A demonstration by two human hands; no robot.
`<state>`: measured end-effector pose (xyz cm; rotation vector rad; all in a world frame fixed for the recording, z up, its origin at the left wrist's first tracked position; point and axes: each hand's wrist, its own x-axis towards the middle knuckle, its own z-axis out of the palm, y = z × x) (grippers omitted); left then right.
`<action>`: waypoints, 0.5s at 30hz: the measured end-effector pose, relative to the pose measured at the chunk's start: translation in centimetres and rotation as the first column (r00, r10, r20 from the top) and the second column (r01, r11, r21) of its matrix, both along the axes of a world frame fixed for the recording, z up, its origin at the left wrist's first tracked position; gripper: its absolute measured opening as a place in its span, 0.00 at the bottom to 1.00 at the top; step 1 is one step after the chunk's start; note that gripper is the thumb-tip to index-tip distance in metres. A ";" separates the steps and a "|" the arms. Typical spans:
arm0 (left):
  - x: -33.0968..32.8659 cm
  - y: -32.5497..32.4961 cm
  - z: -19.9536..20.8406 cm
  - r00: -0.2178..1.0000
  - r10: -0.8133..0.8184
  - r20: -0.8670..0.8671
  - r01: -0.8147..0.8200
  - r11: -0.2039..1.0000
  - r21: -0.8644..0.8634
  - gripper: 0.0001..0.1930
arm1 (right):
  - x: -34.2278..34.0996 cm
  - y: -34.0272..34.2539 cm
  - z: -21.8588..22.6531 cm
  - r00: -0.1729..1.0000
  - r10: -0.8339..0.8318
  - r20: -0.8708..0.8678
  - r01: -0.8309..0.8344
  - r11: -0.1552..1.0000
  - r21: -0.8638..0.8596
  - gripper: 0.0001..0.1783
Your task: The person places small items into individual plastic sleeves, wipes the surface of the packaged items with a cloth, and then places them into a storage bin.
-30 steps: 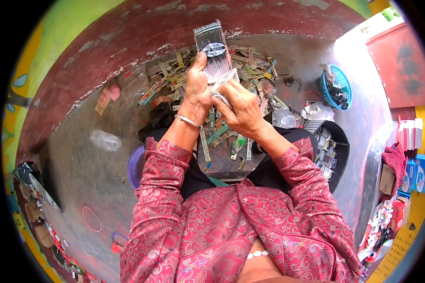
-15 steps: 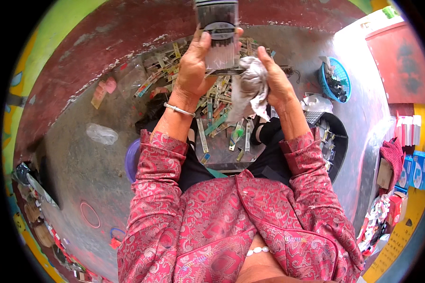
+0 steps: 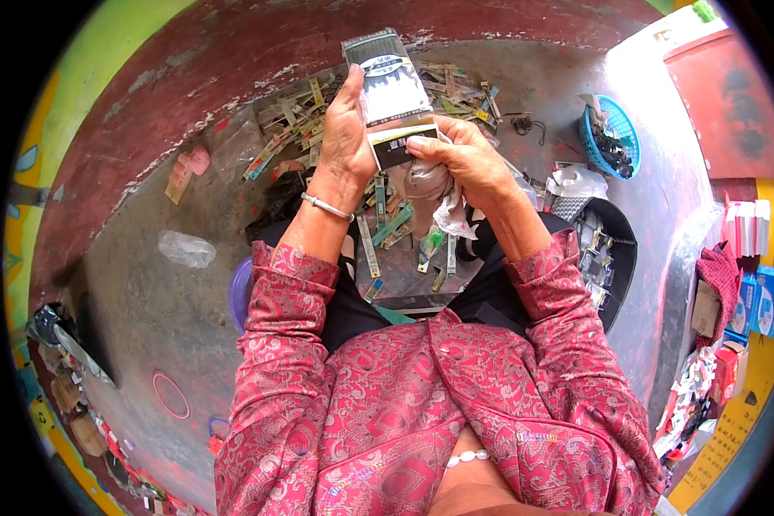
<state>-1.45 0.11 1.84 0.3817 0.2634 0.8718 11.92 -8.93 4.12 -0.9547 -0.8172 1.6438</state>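
Observation:
A flat, clear-and-black pen box point(image 3: 391, 86) is raised in front of me, with slim dark sticks like pens or refills showing inside. My left hand point(image 3: 347, 142) grips it along its left side, thumb up over the edge. At its near end is a black panel point(image 3: 393, 153) with a pale edge. My right hand point(image 3: 469, 162) is closed there, thumb pressing on that panel. Bunched under the same hand, a crumpled greyish-white rag point(image 3: 430, 181) hangs down. The right fingertips are partly hidden behind the panel and rag.
Scattered packaging strips point(image 3: 391, 225) lie on the floor between my feet and beyond. A blue basket point(image 3: 632, 142) holds dark scraps at the far right. Nearer stands a black tub point(image 3: 625, 258) with small packets. A purple basin point(image 3: 241, 292) is by my left leg, a clear bag point(image 3: 187, 248) farther left.
The box has come lower and tilted, its near end now showing a black panel. My right hand has moved in from the right onto that end, still with the rag.

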 end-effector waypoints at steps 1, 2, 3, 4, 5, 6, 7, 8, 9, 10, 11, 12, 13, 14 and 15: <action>0.2 -0.3 0.0 1.000 0.005 0.015 -0.005 0.999 0.033 0.30 | 0.0 0.0 0.0 1.000 0.001 0.007 -0.002 1.000 0.020 0.14; 0.2 -0.6 0.2 0.999 -0.032 0.022 0.031 0.999 0.035 0.31 | 0.2 0.0 0.1 1.000 -0.008 0.007 0.008 1.000 0.023 0.13; 0.1 -0.9 0.3 0.997 -0.069 0.028 0.068 0.997 0.038 0.32 | 0.5 0.2 0.0 1.000 -0.018 0.006 0.018 0.999 0.027 0.13; 0.1 -1.1 0.5 0.994 -0.107 0.033 0.106 0.994 0.041 0.33 | 0.8 0.3 -0.1 1.000 -0.029 0.005 0.029 0.999 0.030 0.13; 0.2 -1.3 0.3 0.993 -0.120 0.015 0.118 0.988 0.102 0.33 | 1.2 0.4 -0.1 0.999 -0.017 0.028 0.016 0.999 0.039 0.13; 0.2 -1.7 0.3 0.992 -0.126 -0.029 0.129 0.982 0.139 0.33 | 1.4 0.4 -0.3 0.994 -0.016 0.104 0.010 0.998 0.060 0.13; 0.2 -2.1 0.3 0.989 -0.130 -0.072 0.141 0.974 0.176 0.33 | 1.7 0.4 -0.5 0.984 -0.018 0.180 0.003 0.997 0.080 0.12; 0.1 -2.4 0.3 0.985 -0.131 -0.115 0.153 0.965 0.211 0.33 | 1.8 0.4 -0.5 0.967 -0.019 0.254 -0.006 0.995 0.097 0.12; 0.0 -2.3 0.4 0.975 -0.163 -0.153 0.198 0.947 0.253 0.33 | 1.6 0.3 0.0 0.966 -0.024 0.257 0.005 0.997 0.076 0.12; 0.2 -2.2 0.6 0.973 -0.144 -0.181 0.191 0.940 0.282 0.33 | 1.9 0.4 -0.1 0.964 -0.023 0.264 0.003 0.997 0.077 0.12; 0.3 -2.3 1.0 0.970 -0.119 -0.210 0.182 0.934 0.308 0.33 | 2.0 0.5 -0.3 0.963 -0.017 0.270 -0.004 0.997 0.075 0.12; 0.4 -2.3 1.2 0.967 -0.094 -0.239 0.172 0.926 0.335 0.33 | 2.1 0.6 -0.4 0.961 -0.010 0.276 -0.011 0.997 0.074 0.12; 0.4 -1.8 0.6 0.979 -0.095 -0.182 0.145 0.946 0.289 0.32 | 2.0 0.4 -0.4 0.968 -0.005 0.250 -0.010 0.998 0.060 0.12; 0.5 -1.8 0.8 0.981 -0.018 -0.194 0.085 0.936 0.343 0.29 | 1.7 0.2 0.0 0.974 0.000 0.225 -0.010 0.999 0.046 0.13; 0.6 -1.9 0.9 0.980 0.022 -0.198 0.049 0.936 0.349 0.27 | 1.4 0.0 0.3 0.980 0.005 0.199 -0.011 0.999 0.032 0.14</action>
